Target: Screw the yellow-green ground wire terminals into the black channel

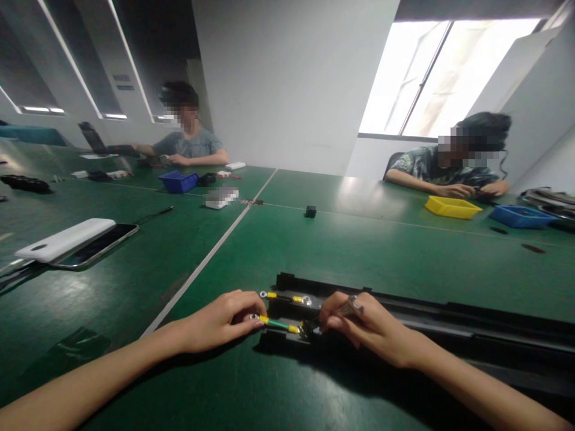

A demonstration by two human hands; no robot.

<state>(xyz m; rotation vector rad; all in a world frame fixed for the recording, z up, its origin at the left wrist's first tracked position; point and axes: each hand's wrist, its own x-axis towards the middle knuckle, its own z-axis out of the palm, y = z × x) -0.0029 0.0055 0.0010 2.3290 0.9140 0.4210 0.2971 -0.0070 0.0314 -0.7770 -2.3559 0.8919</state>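
Observation:
A short green cable (pixel 279 325) with yellow-sleeved ring terminals at both ends lies at the near left end of a long black channel-shaped housing (pixel 431 306). My left hand (pixel 231 317) is closed, its thumb and fingertips pinching the cable's left terminal. At the other terminal, my right hand (pixel 359 323) is closed around a grey metal tool (pixel 351 306), whose working end is hidden by the fingers. Below those fingertips, a small dark part by the terminal is too blurred to name. A black cable (pixel 284 298) with similar yellow terminals lies just beyond the green one.
A small black block (pixel 310 211) stands farther out on the green table (pixel 233 269). At left lie a white power bank (pixel 67 238) and a phone (pixel 101 245). Yellow (pixel 453 207) and blue (pixel 521 216) bins stand near a seated person (pixel 444 170); another person (pixel 191 143) sits at far left.

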